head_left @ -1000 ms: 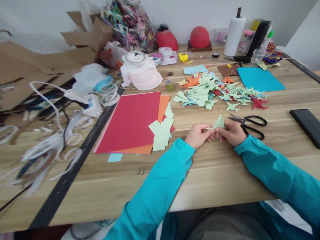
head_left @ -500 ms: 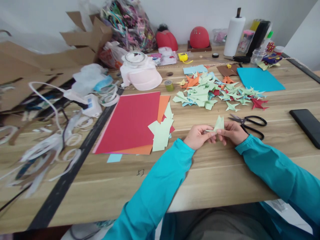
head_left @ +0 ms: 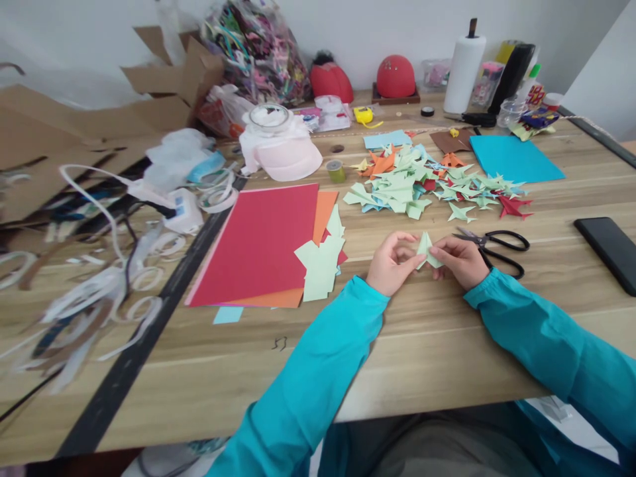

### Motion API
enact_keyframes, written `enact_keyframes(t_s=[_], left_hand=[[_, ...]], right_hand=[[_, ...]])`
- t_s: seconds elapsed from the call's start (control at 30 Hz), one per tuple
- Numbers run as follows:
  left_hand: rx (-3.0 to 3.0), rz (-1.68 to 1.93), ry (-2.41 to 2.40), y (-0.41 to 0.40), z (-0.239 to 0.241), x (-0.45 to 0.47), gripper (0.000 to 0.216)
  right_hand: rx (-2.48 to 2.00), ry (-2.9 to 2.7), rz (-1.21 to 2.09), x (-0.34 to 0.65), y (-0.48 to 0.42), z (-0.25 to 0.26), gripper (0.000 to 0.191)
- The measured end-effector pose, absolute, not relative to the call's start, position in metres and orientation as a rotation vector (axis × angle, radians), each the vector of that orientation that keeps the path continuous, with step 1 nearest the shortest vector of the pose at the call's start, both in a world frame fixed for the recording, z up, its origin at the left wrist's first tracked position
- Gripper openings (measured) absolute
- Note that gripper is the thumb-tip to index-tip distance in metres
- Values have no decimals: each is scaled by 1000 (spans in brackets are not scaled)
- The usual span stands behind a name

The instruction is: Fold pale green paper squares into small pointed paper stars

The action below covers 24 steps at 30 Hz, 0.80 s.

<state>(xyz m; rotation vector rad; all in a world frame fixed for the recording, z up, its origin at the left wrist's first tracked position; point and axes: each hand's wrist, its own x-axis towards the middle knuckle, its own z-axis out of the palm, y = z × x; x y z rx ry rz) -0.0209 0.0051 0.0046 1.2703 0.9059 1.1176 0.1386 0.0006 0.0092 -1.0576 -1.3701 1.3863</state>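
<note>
Between my two hands is a small folded piece of pale green paper (head_left: 425,250), its narrow tip pointing up and away from me. My left hand (head_left: 395,265) pinches its left side with thumb and fingers. My right hand (head_left: 460,260) grips the right side the same way. Black-handled scissors (head_left: 501,245) lie just beyond my right hand. Past both hands spreads a pile of folded paper shapes (head_left: 402,182), mostly pale green with some orange, red and blue. Pale green paper pieces (head_left: 320,268) rest to the left of my left hand.
Large red paper sheets (head_left: 263,245) lie left, over orange ones. A blue paper stack (head_left: 514,159) is behind right, a black phone (head_left: 609,252) at far right. White cords and strips (head_left: 94,291) clutter the left. A yellow tape measure (head_left: 364,116) sits at the back.
The folded green paper has turned and shifted slightly left; its tip now stands narrower between my fingers. Both hands have changed their pinch on it. The things on the table have stayed put.
</note>
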Motion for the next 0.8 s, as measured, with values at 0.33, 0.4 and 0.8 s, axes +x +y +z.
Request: enact_keyframes(t_s=[0.33,0.4,0.8], left_hand=[[1315,1068,1006,8,-2,-22,30],[1272,1063,1020,8,-1,-21,30],[1232,1111,986,9,-2,-21,31]], right_hand=[[-1061,-1396,1356,136,1,4,36],[-1053,-1382,1352,136,0,4,37],[-975,-1409,1355,135,-2,3,43]])
